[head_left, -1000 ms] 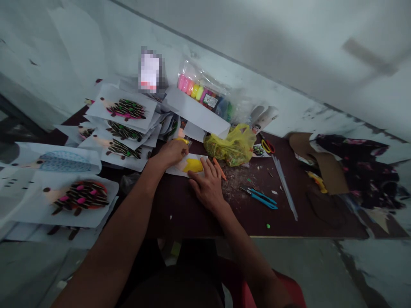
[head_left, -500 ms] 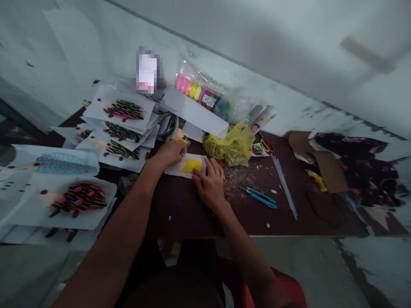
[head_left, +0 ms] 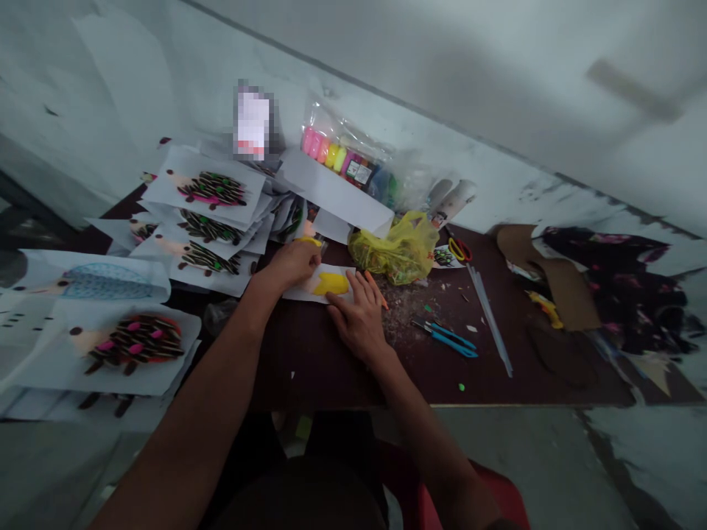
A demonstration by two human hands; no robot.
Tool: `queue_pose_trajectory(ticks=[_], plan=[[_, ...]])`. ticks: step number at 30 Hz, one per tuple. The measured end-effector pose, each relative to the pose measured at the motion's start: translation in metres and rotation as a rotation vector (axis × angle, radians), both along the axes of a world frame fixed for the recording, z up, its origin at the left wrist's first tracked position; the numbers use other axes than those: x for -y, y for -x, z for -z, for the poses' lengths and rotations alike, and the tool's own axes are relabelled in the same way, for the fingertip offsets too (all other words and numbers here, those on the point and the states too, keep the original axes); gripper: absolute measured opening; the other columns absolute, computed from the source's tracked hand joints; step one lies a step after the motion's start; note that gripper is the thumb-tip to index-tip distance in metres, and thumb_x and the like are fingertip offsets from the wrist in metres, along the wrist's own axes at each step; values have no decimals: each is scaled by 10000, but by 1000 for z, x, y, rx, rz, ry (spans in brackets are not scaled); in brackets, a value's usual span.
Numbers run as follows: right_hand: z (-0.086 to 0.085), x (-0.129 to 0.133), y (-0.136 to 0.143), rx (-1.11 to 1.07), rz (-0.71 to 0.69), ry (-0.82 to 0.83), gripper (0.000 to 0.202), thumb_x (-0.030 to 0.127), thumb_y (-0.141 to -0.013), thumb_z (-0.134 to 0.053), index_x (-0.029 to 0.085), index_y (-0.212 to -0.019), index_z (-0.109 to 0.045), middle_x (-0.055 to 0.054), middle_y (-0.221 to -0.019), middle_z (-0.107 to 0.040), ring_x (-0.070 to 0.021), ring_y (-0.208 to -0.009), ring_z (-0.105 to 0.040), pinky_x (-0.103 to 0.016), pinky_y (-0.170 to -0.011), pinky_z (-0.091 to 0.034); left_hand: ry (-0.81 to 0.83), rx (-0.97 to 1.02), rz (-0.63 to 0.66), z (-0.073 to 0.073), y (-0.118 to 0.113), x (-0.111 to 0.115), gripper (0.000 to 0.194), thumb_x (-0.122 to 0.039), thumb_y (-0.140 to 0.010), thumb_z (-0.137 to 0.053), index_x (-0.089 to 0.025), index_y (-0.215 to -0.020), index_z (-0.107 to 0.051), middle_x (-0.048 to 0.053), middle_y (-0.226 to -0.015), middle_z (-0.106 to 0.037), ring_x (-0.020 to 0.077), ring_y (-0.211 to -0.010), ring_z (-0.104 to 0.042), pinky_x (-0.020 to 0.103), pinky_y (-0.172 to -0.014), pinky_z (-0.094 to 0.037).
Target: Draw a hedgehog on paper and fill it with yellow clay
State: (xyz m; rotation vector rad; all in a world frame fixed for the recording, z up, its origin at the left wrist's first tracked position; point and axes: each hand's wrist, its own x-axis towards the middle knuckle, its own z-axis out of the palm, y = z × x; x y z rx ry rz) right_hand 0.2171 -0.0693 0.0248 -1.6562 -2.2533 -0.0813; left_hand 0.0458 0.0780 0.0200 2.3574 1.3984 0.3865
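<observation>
A small white card (head_left: 309, 292) lies on the dark table, with a flat yellow patch (head_left: 333, 283) spread on it. My left hand (head_left: 297, 262) rests at the card's upper left, fingers curled together; a yellow-edged item (head_left: 310, 241) shows at its fingertips, too small to name. My right hand (head_left: 359, 313) lies over the card's right end, fingers stretched out, its thumb at the lower edge of the yellow patch. Just beyond its fingers is an orange stick-like item (head_left: 376, 288).
Sheets with hedgehog pictures (head_left: 215, 188) are stacked at left. Behind the card sits a yellow plastic bag (head_left: 395, 250). Blue snips (head_left: 453, 341), scissors (head_left: 459, 249) and clear sticks (head_left: 490, 320) lie right, a brown cardboard piece (head_left: 568, 294) farther right.
My right hand has shifted slightly left and its fingers have moved away from the orange item, showing more of it. The left hand has barely moved.
</observation>
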Motion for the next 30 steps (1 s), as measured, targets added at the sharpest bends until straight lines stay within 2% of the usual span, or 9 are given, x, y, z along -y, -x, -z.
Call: queue_pose_trajectory(ticks=[6,12,17,20,24,27,30], plan=[[-1,0,4,22,-30,48,284,387,-974,-582,329,-1219,-714,-86,-1581,-406,-322,-1480,-304,-553,-1156,-282,2,13,8,-1,1,1,238,-153,-778,-537,-225,-870,-744,74,-940,-746,232,-911,-658,306,-769,-502],[0,-1,1,-12,40,-8,261,374,-982,-559,272,-1130,-747,-95,-1536,-468,-303,-1447,-358,-517,-1159,-303,-13,44,-21,3,0,2,236,-108,-760,-542,-221,-850,-729,74,-902,-729,229,-898,-654,313,-770,-495],[5,-3,-5,-67,81,-88,271,326,-998,-508,264,-1119,-742,-89,-1494,-517,-290,-1411,-410,-510,-1124,-354,10,40,-68,-11,0,7,160,-128,-755,-578,-221,-800,-700,56,-855,-715,230,-847,-637,319,-741,-479],[10,-5,-8,-99,133,-138,294,278,-998,-481,247,-1163,-723,-111,-1452,-550,-283,-1385,-447,-491,-1092,-395,-35,78,-124,-21,2,11,151,-200,-836,-568,-206,-900,-705,61,-944,-709,237,-898,-631,334,-792,-483],[14,-8,-14,-156,173,-155,353,193,-990,-433,228,-1211,-706,-142,-1416,-566,-275,-1342,-489,-476,-1080,-408,-147,120,-226,-25,3,14,268,-159,-877,-529,-172,-1103,-674,106,-1218,-634,289,-1116,-572,371,-927,-463],[14,-9,-18,-210,202,-137,370,179,-981,-429,236,-1220,-705,-143,-1396,-575,-276,-1314,-503,-488,-1079,-404,-146,72,-242,-23,3,14,335,-148,-886,-509,-136,-1193,-644,146,-1238,-611,327,-1164,-538,413,-972,-444],[14,-10,-20,-234,202,-127,356,192,-972,-450,230,-1210,-711,-148,-1390,-575,-279,-1303,-505,-487,-1081,-405,-156,-22,-240,-20,4,13,356,-183,-876,-516,-95,-1195,-648,195,-1218,-608,360,-1170,-530,451,-971,-443]])
